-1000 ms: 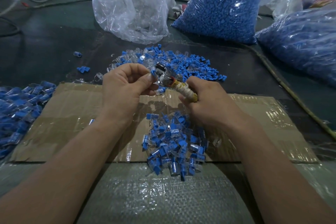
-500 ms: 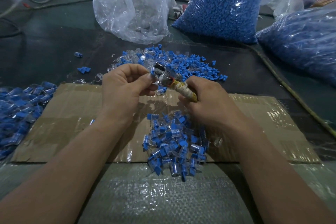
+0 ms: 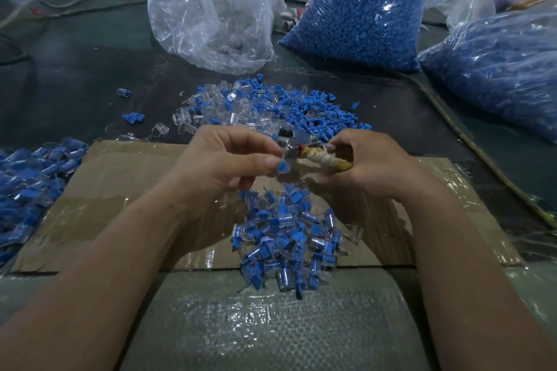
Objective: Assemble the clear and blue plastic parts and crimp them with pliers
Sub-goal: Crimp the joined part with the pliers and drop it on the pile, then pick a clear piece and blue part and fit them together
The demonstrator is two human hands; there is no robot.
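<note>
Two hands are at work above one sheet of cardboard (image 3: 120,190). The left hand (image 3: 229,166) has its fingers curled, pinching a single blue part (image 3: 282,166) at the thumb tip. The right hand (image 3: 370,166) is clenched around the cord-wrapped handles of one pair of pliers (image 3: 324,159). Its metal head points at the left fingertips, and whether it bites a clear piece there is too blurred to tell. I count three heaps: loose clear and blue parts (image 3: 271,105) beyond the hands, assembled parts (image 3: 286,238) on the cardboard below them, and another heap (image 3: 27,178) far left. Three bags stand behind on the dark table (image 3: 75,69): one clear bag (image 3: 211,9) and two blue-filled bags (image 3: 361,6) (image 3: 497,69). Two stray blue bits (image 3: 124,92) (image 3: 133,117) lie apart at left.
</note>
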